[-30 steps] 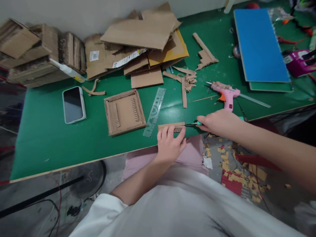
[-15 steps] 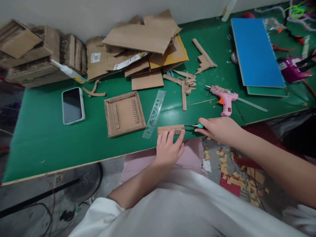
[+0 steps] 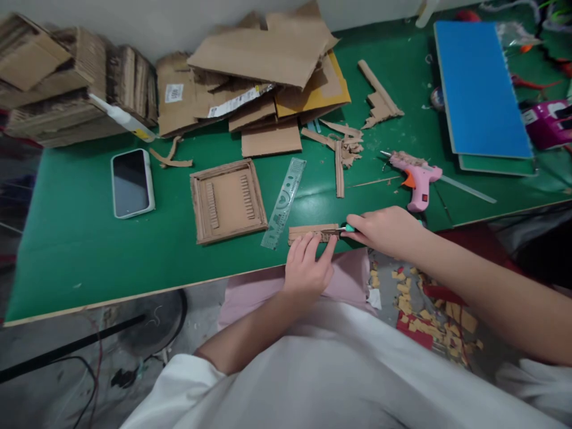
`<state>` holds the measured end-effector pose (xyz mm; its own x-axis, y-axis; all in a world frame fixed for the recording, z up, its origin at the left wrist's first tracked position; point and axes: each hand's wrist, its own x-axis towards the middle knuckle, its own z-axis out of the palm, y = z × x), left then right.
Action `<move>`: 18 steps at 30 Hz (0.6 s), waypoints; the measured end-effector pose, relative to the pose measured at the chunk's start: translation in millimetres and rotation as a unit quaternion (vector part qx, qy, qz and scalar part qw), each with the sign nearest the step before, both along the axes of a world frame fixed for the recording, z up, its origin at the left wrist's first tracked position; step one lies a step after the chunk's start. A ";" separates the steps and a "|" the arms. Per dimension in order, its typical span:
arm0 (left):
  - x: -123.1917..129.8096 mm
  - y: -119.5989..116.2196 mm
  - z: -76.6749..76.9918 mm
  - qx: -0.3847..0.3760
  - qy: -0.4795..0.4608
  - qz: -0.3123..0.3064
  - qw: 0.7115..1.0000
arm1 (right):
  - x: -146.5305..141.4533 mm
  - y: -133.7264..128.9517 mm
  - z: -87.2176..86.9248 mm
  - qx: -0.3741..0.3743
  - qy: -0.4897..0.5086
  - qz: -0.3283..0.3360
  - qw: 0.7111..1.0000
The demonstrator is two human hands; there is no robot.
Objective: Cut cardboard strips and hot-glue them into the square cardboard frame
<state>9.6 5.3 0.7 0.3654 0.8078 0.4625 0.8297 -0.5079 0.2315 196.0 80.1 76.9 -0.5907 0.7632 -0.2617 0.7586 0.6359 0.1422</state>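
Note:
My right hand (image 3: 384, 231) is closed round the teal handle of a craft knife (image 3: 343, 229). Its thin blade points left and lies over a small cardboard strip (image 3: 308, 229) at the table's front edge. A row of small notched pieces shows on that strip, partly hidden by fingers. My left hand (image 3: 308, 262) presses the strip down from the front, fingertips on it and fingers spread. Just left of the strip lies a clear plastic ruler (image 3: 284, 202). Beyond it sits a shallow square cardboard tray (image 3: 259, 193) with two ridged strips inside.
A pink glue gun (image 3: 417, 179) rests right of my hands. Cardboard scraps (image 3: 346, 149) lie behind them. Farther back are stacked cardboard sheets (image 3: 263, 53) and a blue board (image 3: 485, 89). A phone (image 3: 131, 183) and a white glue bottle (image 3: 125, 121) are at the left.
My right hand has moved left, bringing the knife blade from the strip's right end to over the strip. My left hand still presses on it. The whole view has shifted slightly.

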 end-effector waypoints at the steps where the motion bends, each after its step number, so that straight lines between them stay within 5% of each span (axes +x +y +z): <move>1: -0.2 0.0 0.2 0.000 0.000 -0.001 1.000 | -1.2 0.6 0.3 -0.002 -0.001 0.000 1.000; 18: -0.8 0.3 0.4 0.004 -0.015 -0.005 1.000 | -20.2 5.8 11.7 -0.029 -0.028 0.009 0.999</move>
<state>8.8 5.6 1.2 0.3590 0.8001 0.4806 0.8172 -0.5183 0.2523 175.8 85.8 88.6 -0.5871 0.7354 -0.3384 0.7393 0.6573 0.1459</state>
